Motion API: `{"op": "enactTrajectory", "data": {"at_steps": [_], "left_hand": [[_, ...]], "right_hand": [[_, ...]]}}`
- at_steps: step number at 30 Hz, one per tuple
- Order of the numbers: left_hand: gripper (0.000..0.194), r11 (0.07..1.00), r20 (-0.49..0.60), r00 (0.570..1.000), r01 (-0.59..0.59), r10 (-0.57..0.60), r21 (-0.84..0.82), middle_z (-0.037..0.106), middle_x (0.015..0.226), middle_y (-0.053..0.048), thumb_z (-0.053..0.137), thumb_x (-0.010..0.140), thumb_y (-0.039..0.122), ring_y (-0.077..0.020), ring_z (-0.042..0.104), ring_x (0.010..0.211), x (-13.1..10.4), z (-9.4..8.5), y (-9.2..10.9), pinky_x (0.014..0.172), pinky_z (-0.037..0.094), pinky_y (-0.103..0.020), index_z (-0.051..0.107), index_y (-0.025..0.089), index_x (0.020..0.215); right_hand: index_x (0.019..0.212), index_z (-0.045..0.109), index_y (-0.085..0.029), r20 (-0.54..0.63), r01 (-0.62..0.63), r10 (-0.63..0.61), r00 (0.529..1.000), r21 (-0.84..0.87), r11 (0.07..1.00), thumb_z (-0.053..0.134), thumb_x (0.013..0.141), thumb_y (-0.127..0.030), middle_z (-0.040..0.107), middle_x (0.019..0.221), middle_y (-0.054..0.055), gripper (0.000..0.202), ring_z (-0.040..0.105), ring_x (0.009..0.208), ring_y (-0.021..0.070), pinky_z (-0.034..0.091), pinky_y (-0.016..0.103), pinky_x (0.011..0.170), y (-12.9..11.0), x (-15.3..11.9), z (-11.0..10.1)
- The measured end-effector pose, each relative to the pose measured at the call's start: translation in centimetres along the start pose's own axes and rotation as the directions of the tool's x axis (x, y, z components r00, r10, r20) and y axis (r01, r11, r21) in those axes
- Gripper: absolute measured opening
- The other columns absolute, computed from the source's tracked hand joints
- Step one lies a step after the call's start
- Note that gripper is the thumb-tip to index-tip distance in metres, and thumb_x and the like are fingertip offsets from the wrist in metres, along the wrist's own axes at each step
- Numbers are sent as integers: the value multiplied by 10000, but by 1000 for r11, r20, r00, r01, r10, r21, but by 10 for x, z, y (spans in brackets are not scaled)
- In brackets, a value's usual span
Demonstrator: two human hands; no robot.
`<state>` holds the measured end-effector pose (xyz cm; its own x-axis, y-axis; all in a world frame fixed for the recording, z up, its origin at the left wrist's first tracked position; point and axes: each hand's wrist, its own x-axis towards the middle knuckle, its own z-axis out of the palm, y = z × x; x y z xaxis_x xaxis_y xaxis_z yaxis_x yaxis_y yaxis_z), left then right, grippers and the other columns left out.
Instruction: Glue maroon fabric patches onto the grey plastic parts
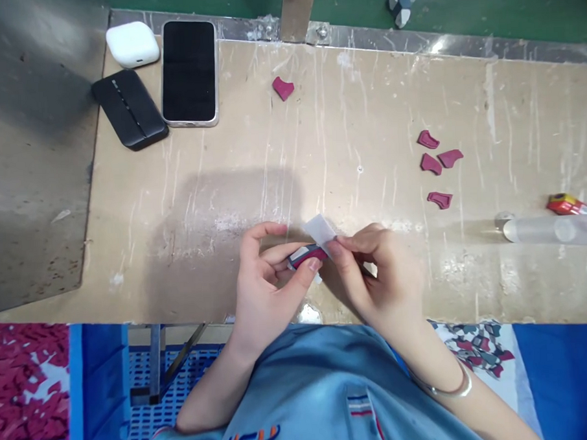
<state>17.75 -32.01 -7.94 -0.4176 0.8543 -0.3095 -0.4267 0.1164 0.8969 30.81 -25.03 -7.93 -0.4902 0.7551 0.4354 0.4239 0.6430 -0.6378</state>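
Note:
In the head view, my left hand (pixel 269 282) holds a small grey and magenta part (pixel 305 255) between thumb and fingers, above the table's front half. My right hand (pixel 383 268) pinches a small white piece of paper or cloth (pixel 320 229) between thumb and forefinger. The white piece touches or overlaps the right end of the part. Its lower end is hidden by my right fingertips. Part of the small part is covered by my left thumb.
On the table (pixel 358 133) lie several magenta pieces (pixel 431 164), one more (pixel 283 88) farther back, a phone (pixel 190 72), a black device (pixel 130 110) and a white case (pixel 133 44). At right are a clear tube (pixel 556 230) and a red-yellow item (pixel 569 203). A metal panel (pixel 33 160) borders the left.

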Motion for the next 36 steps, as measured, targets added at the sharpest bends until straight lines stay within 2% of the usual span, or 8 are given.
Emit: {"op": "enactTrajectory", "data": {"at_steps": [5, 12, 23, 26, 30, 36], "left_hand": [[452, 1000, 25, 1000, 5, -6, 23, 855, 872, 5, 835, 823, 150, -127, 811, 751, 0, -1, 4, 703, 632, -171, 468, 247, 1068], [402, 999, 54, 998, 17, -19, 35, 858, 874, 12, 795, 839, 144, -105, 811, 753, 0, 2, 3, 719, 628, -147, 459, 244, 1034], [391, 999, 60, 998, 19, -21, 29, 855, 862, 34, 788, 837, 128, -83, 791, 708, 0, 0, 6, 678, 619, -129, 442, 251, 970], [387, 999, 69, 997, 34, -36, 32, 852, 860, 36, 789, 848, 151, -94, 794, 704, -1, 0, 6, 682, 627, -142, 435, 255, 967], [384, 998, 67, 997, 42, -45, 47, 837, 830, 48, 784, 853, 153, -88, 776, 683, -1, 1, 4, 660, 613, -134, 428, 257, 950], [421, 999, 30, 1000, -6, 4, 44, 820, 835, 48, 833, 839, 201, -114, 766, 667, -3, -2, -8, 619, 613, -162, 439, 261, 972]], "right_hand": [[964, 548, -256, -2, 24, -24, 1000, -19, 1000, 598, 1000, -87, 565, 755, -37, 179, 561, 609, 121, 429, 244, 507, 2, -2, 0], [938, 555, -246, -28, -8, 11, 1000, 90, 996, 620, 983, -78, 563, 751, -58, 186, 559, 597, 85, 426, 209, 526, 7, -5, 1], [907, 565, -241, 1, -147, 151, 989, 232, 961, 657, 989, -106, 574, 751, -56, 182, 531, 582, 72, 426, 195, 502, 5, -7, 2], [919, 561, -245, 14, -214, 220, 975, 303, 929, 668, 993, -119, 583, 755, -56, 181, 553, 596, 78, 450, 204, 522, 5, -9, 4], [936, 546, -251, 52, -264, 267, 962, 413, 872, 647, 1011, -128, 583, 757, -71, 176, 507, 537, 58, 428, 192, 491, 4, -8, 7], [924, 559, -242, 8, -210, 217, 976, 275, 938, 678, 983, -118, 574, 771, -55, 182, 544, 587, 71, 428, 202, 499, 5, -11, 3]]}}
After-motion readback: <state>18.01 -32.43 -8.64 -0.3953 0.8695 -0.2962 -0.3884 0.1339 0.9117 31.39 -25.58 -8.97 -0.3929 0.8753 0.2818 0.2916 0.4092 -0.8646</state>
